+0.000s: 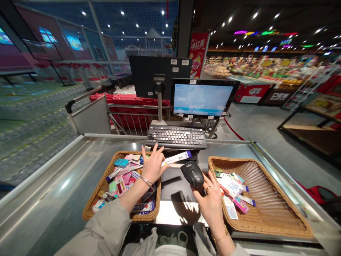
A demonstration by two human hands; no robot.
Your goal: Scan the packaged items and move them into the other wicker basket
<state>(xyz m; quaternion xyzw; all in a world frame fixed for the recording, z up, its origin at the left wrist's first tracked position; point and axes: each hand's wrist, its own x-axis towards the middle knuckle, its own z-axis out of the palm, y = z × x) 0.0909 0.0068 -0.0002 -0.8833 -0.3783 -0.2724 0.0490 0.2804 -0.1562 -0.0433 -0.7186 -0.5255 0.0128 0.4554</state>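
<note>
My left hand (153, 164) is over the near edge of a black keyboard (176, 137), its fingers spread toward the keys. A long, slim white packet with a blue end (176, 158) is pinched at its near end by my left thumb and points right. My right hand (210, 197) grips a black barcode scanner (192, 173), whose head faces up and left toward the packet. Below my left forearm is a wicker basket (89, 201) full of small packaged goods. On the right, another wicker basket (282, 209) has several packets and cards heaped at its left side.
The metal counter (64, 177) has raised edges. Behind the keyboard stand a lit monitor (202, 97) and a dark screen seen from behind (157, 76). A shopping cart (133, 113) is beyond the counter, with stacked bottled drinks (39, 113) at left.
</note>
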